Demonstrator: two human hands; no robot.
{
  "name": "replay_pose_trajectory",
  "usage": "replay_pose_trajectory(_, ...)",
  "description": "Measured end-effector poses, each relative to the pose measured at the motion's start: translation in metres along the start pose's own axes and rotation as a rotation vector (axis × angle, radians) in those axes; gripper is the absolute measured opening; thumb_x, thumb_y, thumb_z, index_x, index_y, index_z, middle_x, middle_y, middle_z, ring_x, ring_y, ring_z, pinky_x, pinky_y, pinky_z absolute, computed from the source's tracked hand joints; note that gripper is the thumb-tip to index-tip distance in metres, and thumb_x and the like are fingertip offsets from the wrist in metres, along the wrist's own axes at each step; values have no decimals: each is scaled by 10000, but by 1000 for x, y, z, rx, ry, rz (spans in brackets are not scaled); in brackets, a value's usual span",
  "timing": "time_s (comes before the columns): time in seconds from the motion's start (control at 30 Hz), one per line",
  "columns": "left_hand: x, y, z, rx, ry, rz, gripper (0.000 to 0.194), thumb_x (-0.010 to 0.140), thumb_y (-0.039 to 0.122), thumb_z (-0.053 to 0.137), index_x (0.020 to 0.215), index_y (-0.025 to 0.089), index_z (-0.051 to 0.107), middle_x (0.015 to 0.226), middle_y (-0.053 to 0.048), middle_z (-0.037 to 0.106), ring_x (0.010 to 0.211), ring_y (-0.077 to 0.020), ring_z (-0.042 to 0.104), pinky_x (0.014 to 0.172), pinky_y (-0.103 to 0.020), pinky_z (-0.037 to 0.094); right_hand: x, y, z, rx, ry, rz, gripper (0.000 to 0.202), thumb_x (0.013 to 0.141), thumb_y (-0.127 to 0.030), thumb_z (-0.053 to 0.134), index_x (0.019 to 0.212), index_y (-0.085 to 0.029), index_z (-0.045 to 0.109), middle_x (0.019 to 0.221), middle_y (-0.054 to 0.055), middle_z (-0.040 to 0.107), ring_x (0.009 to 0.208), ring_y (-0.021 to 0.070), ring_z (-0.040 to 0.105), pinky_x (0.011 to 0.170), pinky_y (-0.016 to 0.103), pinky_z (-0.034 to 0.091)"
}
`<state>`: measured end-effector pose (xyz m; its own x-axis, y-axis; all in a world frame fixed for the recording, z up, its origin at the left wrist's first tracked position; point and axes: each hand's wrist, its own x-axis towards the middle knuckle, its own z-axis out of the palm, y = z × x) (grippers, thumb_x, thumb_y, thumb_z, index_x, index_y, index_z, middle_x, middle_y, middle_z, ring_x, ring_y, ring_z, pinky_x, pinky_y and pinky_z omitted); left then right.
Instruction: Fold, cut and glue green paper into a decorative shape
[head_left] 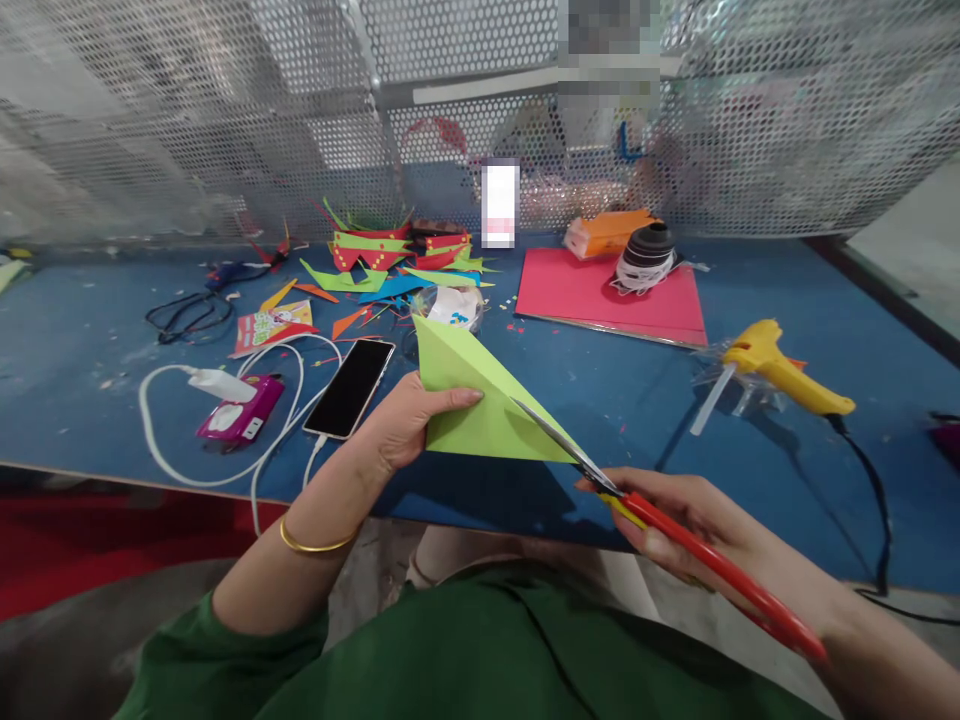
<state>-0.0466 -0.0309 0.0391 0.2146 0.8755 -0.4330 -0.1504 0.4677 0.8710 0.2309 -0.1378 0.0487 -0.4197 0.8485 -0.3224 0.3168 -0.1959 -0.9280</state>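
A folded sheet of lime-green paper [476, 400] is pinched in my left hand [420, 415], thumb on top, just above the table's front edge. My right hand [679, 515] grips a pair of scissors [697, 560] with red and yellow handles. Their blades point up and left and lie along the paper's slanting right edge; whether the paper is between them I cannot make out. My right fingers are partly hidden behind the handles. Left of my left hand lies a black-screened phone [351, 388] with a white cable plugged in.
A purple power adapter [244, 410] with a white plug sits left. Cut paper masks [367, 255] and scraps lie at the back. Red paper sheets [600, 300] carry a cone of white cord [645, 260]. A yellow glue gun [787, 370] lies right, its black cord running forward. Perforated mesh stands behind.
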Motion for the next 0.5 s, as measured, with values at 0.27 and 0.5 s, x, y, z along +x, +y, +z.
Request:
replay_pose_trajectory(0.27,1,-1,0,-32,1,1,361,554,211,893,891,154,777,958,-123,793,884,-327,750,750,-399,634,4,3,1,101,-114,19,498,907,-566,592,1242,-203,655,671,-48,374,522,65,253,408,189,196)
replay_pose_trajectory(0.5,0,1,-1,-42,0,8,383,553,208,898,910,146,773,938,-114,795,830,-294,752,751,-390,629,5,4,1,46,-64,-34,449,900,-543,602,1199,-221,694,631,-32,415,503,81,262,395,205,214)
